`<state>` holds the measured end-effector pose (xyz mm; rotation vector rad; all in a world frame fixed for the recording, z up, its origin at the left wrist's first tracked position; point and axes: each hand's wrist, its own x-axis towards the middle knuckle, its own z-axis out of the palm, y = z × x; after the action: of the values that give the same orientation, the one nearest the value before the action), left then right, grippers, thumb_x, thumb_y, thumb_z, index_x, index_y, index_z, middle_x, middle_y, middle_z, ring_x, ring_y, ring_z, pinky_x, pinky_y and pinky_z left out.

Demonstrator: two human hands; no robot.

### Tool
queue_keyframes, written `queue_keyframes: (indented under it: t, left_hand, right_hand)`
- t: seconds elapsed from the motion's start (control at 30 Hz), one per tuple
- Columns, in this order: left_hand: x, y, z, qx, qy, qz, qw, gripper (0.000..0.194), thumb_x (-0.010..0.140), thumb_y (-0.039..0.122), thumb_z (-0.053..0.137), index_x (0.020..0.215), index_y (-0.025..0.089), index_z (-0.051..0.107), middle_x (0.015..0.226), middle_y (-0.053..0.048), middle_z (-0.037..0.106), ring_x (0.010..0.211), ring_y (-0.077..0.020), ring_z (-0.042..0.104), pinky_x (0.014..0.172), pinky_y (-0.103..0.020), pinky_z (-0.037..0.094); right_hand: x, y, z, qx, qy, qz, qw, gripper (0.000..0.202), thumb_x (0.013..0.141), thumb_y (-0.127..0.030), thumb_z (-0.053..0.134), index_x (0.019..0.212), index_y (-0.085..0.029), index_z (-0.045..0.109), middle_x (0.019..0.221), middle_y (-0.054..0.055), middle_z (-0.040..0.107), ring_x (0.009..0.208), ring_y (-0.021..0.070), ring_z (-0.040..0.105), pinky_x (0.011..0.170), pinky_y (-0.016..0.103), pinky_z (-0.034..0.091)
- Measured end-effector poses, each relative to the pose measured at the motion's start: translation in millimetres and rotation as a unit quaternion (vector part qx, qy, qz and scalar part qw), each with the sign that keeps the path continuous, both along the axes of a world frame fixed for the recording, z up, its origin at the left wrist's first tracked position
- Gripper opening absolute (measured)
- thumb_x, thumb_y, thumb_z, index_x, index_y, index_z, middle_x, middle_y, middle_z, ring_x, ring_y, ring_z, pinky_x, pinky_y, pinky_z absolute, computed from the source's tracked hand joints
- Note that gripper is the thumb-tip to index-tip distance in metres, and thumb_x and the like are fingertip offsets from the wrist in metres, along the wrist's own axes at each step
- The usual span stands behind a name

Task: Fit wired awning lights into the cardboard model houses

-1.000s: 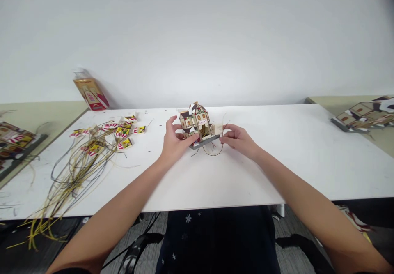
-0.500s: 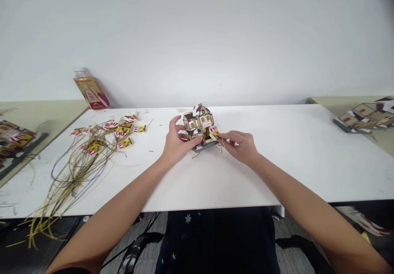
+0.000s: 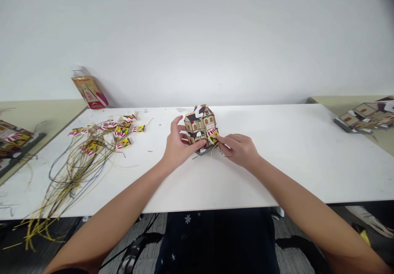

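A miniature gift shop house (image 3: 200,123) with a dark roof and a grey base stands slightly tilted on the white table. My left hand (image 3: 181,143) grips its left side, thumb across the lower front and fingers behind. Against the front opening, under the sign, sits a small shop-window piece (image 3: 212,135) with a red-and-white striped awning and a yellow front. Fingertips of my right hand (image 3: 238,147) pinch that piece at its right edge. Thin yellow and black wires stick out below it. How far it sits in the opening I cannot tell.
Several similar awning pieces (image 3: 121,131) lie at left with long tangled wires (image 3: 74,179) running over the table's front edge. A bottle (image 3: 90,92) leans near the wall. Other model houses stand at far left (image 3: 15,140) and far right (image 3: 366,116).
My right hand has moved the window piece left and inward, from the house's right corner to flush over the front opening. The house has turned slightly, and my left thumb has shifted right.
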<state>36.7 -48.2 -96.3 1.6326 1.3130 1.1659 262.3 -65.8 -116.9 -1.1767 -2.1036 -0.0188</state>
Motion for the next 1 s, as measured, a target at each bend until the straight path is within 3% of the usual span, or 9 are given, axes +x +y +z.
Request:
queue_keyframes:
  t: [0.23,0.37,0.5,0.73,0.87,1.0]
  left_hand:
    - [0.2,-0.8,-1.1,0.011,0.011,-0.002,1.0,0.1,0.061,0.038,0.084,0.142,0.027,0.027,0.114,-0.008,0.058,0.075,-0.0152,0.062,0.061,-0.03,0.056]
    - [0.9,-1.0,1.2,0.01,0.021,0.002,1.0,0.099,0.061,0.042,0.084,0.141,0.027,0.027,0.114,-0.008,0.058,0.075,-0.0153,0.062,0.063,-0.032,0.056]
    - [1.4,1.0,1.2,0.006,0.021,0.012,1.0,0.102,0.059,0.042,0.085,0.141,0.026,0.027,0.115,-0.009,0.058,0.074,-0.0153,0.062,0.061,-0.03,0.054]
    - [-1.4,6.2,1.3,0.009,0.023,-0.003,1.0,0.1,0.06,0.045,0.083,0.141,0.026,0.028,0.113,-0.008,0.057,0.076,-0.0176,0.064,0.064,-0.034,0.057]
    - [-3.4,9.9,3.7,-0.01,0.048,0.012,0.999,0.104,0.057,0.046,0.084,0.142,0.035,0.025,0.114,-0.005,0.057,0.075,-0.021,0.066,0.062,-0.039,0.059]
    - [-4.0,10.8,5.2,-0.013,0.043,0.015,0.999,0.102,0.058,0.047,0.082,0.142,0.042,0.025,0.117,-0.003,0.056,0.077,-0.0228,0.065,0.058,-0.04,0.059]
  right_hand:
    - [-5.9,-3.5,2.8,0.038,-0.065,-0.028,0.997,0.031,0.095,-0.027,0.045,0.091,-0.021,0.076,0.071,0.006,0.07,0.057,0.0127,0.054,0.057,0.029,0.041]
    - [-4.6,-4.5,6.4,0.053,-0.074,-0.024,0.996,0.031,0.096,-0.029,0.046,0.101,-0.023,0.076,0.078,0.004,0.072,0.058,0.0111,0.054,0.055,0.028,0.035]
    - [-1.9,-2.9,8.8,0.027,-0.086,-0.02,0.996,0.032,0.098,-0.031,0.043,0.108,-0.026,0.074,0.082,0.002,0.073,0.06,0.01,0.055,0.056,0.028,0.033]
    - [-6.3,-1.9,14.5,0.0,-0.107,-0.018,0.994,0.032,0.1,-0.036,0.043,0.117,-0.028,0.07,0.1,0.002,0.073,0.075,0.0125,0.065,0.062,0.029,0.04]
    - [-15.2,1.2,17.1,-0.038,-0.072,-0.033,0.996,0.036,0.099,-0.048,0.043,0.109,-0.027,0.071,0.104,0.002,0.072,0.083,0.0141,0.067,0.064,0.028,0.045]
    - [-20.2,5.3,13.5,-0.065,-0.014,-0.048,0.997,0.031,0.096,-0.046,0.048,0.103,-0.024,0.069,0.1,0.001,0.071,0.082,0.0127,0.067,0.065,0.026,0.047]
